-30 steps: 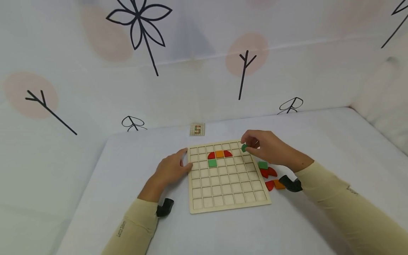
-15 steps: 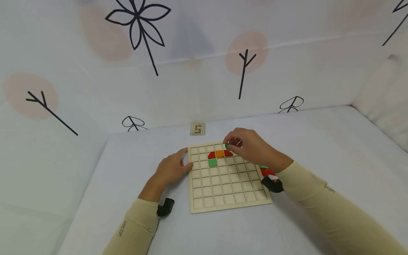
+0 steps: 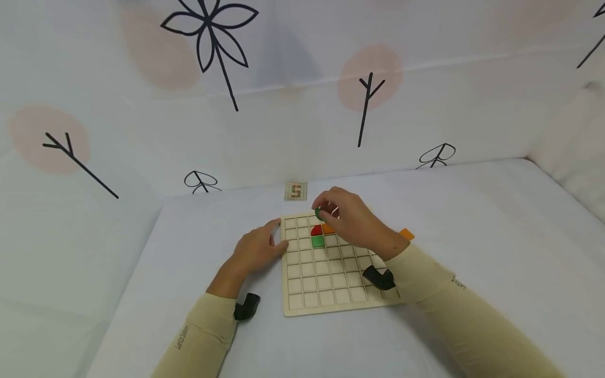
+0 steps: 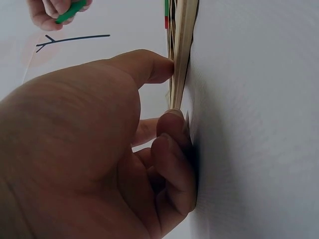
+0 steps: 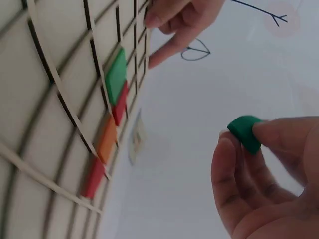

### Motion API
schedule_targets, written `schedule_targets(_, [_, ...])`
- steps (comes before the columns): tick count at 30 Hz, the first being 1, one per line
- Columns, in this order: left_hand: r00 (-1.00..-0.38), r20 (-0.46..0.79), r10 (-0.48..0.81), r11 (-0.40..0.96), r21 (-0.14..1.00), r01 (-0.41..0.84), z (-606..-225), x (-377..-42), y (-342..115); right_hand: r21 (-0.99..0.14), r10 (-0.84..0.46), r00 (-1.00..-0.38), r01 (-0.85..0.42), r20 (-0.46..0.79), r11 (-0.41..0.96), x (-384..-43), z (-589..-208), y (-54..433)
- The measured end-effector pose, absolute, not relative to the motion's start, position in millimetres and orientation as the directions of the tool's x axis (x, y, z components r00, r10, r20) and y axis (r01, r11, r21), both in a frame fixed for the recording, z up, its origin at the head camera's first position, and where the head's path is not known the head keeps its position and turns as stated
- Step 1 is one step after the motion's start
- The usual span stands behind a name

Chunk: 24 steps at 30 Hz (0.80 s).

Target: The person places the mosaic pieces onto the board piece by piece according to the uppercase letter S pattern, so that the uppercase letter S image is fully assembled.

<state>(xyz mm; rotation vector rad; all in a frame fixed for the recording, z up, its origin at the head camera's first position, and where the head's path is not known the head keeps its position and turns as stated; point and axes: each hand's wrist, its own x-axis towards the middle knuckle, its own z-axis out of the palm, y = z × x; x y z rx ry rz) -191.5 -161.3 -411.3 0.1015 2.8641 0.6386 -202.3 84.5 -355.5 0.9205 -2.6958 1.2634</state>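
Right hand (image 3: 347, 218) pinches a green piece (image 5: 244, 132) (one side rounded), raised off the board (image 3: 308, 270); left hand (image 3: 255, 249), fingers loose, touches its edge.

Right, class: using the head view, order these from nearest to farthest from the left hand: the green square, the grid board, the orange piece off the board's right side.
1. Grid board: touching the left hand at its left edge.
2. Green square: in the board's upper left part.
3. Orange piece: off the board, farthest right.
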Motion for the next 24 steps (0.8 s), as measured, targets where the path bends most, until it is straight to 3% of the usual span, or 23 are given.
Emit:
schedule_targets(6, [-0.977,-0.181,0.114,0.906,0.423,0.027,-409,-189,-163,-0.730,-0.551,-0.815,-0.486,0.180,0.481,-200,-372,77])
schedule_targets(24, [-0.976,-0.176,0.126,0.907,0.418,0.042,-412,-191,-161,-0.703,-0.637,-0.770,-0.449,-0.009,0.552,-200,-390,74])
